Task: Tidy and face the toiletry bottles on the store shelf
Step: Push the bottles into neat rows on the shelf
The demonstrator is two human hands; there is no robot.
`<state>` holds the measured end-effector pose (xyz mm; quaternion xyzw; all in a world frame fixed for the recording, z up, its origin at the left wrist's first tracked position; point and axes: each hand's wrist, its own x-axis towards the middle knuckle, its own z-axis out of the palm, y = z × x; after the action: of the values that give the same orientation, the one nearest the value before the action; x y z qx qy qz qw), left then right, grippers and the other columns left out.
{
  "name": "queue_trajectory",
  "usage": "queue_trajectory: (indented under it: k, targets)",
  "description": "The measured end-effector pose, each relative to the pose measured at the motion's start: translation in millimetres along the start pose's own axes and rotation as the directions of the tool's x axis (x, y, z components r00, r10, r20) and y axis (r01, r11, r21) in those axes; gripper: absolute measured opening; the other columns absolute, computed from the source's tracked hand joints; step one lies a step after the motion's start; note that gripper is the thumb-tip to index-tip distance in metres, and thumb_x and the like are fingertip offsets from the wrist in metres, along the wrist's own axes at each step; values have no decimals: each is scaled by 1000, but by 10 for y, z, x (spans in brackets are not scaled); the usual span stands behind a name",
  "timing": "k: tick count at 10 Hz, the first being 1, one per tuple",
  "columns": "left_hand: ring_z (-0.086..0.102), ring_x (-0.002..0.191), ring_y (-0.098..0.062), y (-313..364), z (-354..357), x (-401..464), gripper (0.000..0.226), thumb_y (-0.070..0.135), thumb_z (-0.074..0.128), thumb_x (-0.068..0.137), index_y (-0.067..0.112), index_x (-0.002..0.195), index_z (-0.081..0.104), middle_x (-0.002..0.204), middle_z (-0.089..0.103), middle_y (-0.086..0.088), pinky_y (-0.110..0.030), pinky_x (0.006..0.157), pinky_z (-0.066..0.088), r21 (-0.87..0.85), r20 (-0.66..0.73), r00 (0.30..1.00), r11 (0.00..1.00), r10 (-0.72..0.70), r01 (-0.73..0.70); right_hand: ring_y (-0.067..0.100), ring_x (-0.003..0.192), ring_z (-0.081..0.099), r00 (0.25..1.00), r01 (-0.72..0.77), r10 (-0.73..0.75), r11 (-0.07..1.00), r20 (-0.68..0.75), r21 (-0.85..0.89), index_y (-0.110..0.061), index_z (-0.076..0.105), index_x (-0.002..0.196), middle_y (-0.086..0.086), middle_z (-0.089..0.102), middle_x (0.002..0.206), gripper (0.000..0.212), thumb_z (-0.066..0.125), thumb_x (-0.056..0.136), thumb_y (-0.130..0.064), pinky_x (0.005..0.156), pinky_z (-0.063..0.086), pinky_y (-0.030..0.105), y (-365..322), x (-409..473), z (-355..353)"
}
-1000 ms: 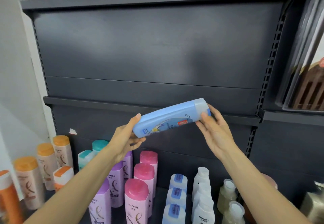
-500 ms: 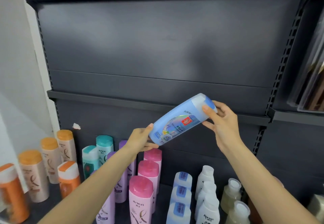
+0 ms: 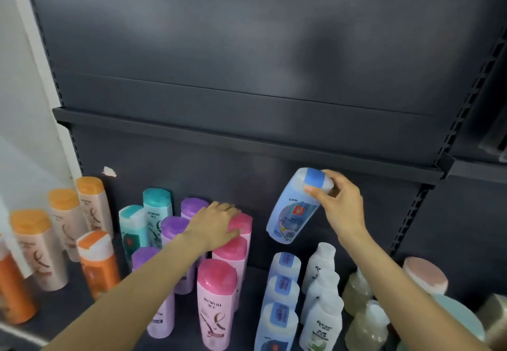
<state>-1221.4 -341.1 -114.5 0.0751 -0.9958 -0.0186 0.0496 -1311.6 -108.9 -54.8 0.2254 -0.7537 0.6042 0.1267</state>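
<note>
Both hands are working: my right hand (image 3: 341, 208) is gripping the tilted light-blue plastic bottle (image 3: 295, 210) by its cap, while my left hand (image 3: 216, 225) is resting flat-fingered on the pink-capped bottles (image 3: 233, 251).

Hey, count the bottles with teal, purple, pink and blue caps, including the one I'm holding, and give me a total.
Teal-capped bottles: 2
Purple-capped bottles: 3
Pink-capped bottles: 3
Blue-capped bottles: 4, counting the held blue bottle in the right hand
Total: 12

Bare shelf floor (image 3: 255, 282) between pink bottles (image 3: 219, 295) and blue bottles (image 3: 279, 304) (a narrow lane).
</note>
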Motion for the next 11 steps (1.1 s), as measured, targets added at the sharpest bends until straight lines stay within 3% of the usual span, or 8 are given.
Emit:
queue_trajectory:
  k: [1, 3, 7, 9, 11]
  targets:
    - [24, 141, -18, -53, 121, 14, 60, 41, 48, 94, 24, 147, 27, 156, 22, 2, -34, 114, 23, -104, 75, 996, 994, 45, -37, 5, 82, 60, 998, -17, 22, 996, 56, -85, -13, 63, 112, -9, 65, 97, 38, 76, 76, -16, 72, 46, 16, 169, 16, 91]
    - [20, 143, -15, -90, 201, 16, 58, 36, 46, 96, 23, 148, 25, 156, 20, 4, -30, 117, 18, -214, 152, 986, 976, 68, -34, 12, 95, 57, 978, -81, 119, 973, 172, -215, -8, 58, 121, 1, 63, 109, 46, 74, 79, -16, 75, 39, 14, 532, -18, 290]
    - [17, 143, -15, -45, 226, -19, 57, 36, 43, 97, 25, 149, 23, 156, 20, 5, -33, 117, 19, -213, 131, 991, 977, 25, 3, 16, 97, 55, 920, -163, 285, 903, 269, -398, -7, 60, 116, 7, 64, 111, 42, 75, 78, -16, 77, 37, 19, 934, -59, 515]
    - [14, 144, -14, -27, 237, -18, 56, 36, 41, 98, 24, 149, 22, 157, 18, 4, -33, 117, 18, -184, 120, 993, 983, 22, 0, 13, 90, 52, 911, -177, 307, 894, 276, -411, -7, 60, 113, 7, 64, 108, 39, 75, 78, -14, 76, 37, 19, 978, -92, 541]
    - [14, 144, -14, -19, 254, -45, 56, 36, 40, 98, 24, 149, 22, 157, 17, 5, -32, 117, 18, -189, 103, 994, 982, 20, -1, 19, 97, 55, 912, -194, 320, 888, 257, -417, -6, 58, 116, 9, 63, 111, 39, 72, 80, -13, 81, 39, 22, 1018, -104, 499]
